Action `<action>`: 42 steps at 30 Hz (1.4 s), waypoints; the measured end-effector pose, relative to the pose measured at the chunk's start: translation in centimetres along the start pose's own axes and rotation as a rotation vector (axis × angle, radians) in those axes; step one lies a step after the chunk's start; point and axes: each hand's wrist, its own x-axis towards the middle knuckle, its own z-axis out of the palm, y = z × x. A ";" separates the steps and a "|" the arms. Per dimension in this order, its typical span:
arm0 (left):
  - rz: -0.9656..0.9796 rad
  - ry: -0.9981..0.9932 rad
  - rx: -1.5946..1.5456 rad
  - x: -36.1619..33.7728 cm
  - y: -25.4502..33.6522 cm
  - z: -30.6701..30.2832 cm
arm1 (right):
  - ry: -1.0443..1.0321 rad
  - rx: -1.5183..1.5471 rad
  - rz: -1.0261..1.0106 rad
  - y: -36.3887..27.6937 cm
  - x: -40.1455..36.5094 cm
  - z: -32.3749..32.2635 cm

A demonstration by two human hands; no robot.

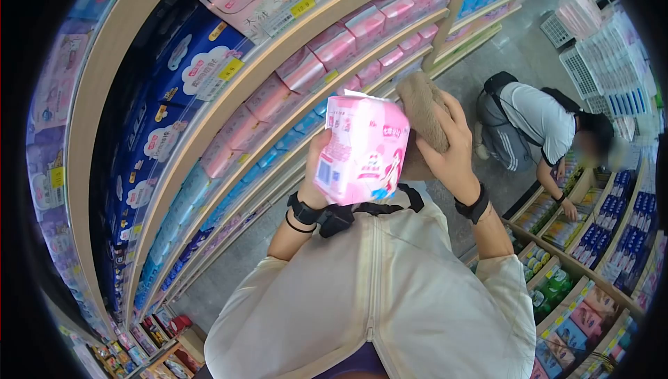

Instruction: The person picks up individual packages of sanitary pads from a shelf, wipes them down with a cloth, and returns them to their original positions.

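The left hand (313,183) gripped the left side of a raised pink pack (365,149). Right of the pack, the right hand (449,144) grasped a brown cloth (422,109). Seemingly a cloth-to-pack step, it called for a steady pack next. The left fingers were largely hidden; cloth-to-pack contact was unclear.

Shelves (313,20) block the left, a crouching person (536,111) the right, aisle floor (470,76) between
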 end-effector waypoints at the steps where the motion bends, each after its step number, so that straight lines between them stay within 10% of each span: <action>1: 0.076 -0.007 0.009 0.2 -0.1 -0.5 | -0.018 0.016 0.107 0.4 -0.2 0.5; 7: 0.364 0.093 0.347 1.2 0.1 -0.8 | -0.385 0.182 0.345 3.2 -3.5 3.5; 9: 0.423 -0.106 0.997 1.4 0.7 -0.2 | -0.493 0.266 0.411 3.7 -4.7 4.6; 13: 0.133 -0.038 1.317 0.1 1.5 -0.7 | -0.384 0.526 0.704 4.5 -4.8 5.2; 21: 0.091 0.191 1.521 -1.4 1.5 -3.0 | -0.236 -0.341 0.189 2.0 -3.2 5.8; 33: 1.331 0.829 1.926 -3.2 8.0 -9.6 | -0.278 -0.120 0.322 2.1 -5.8 6.9; 42: 1.307 0.804 2.186 1.5 14.2 -10.4 | -0.275 -0.156 0.328 2.1 -7.0 6.3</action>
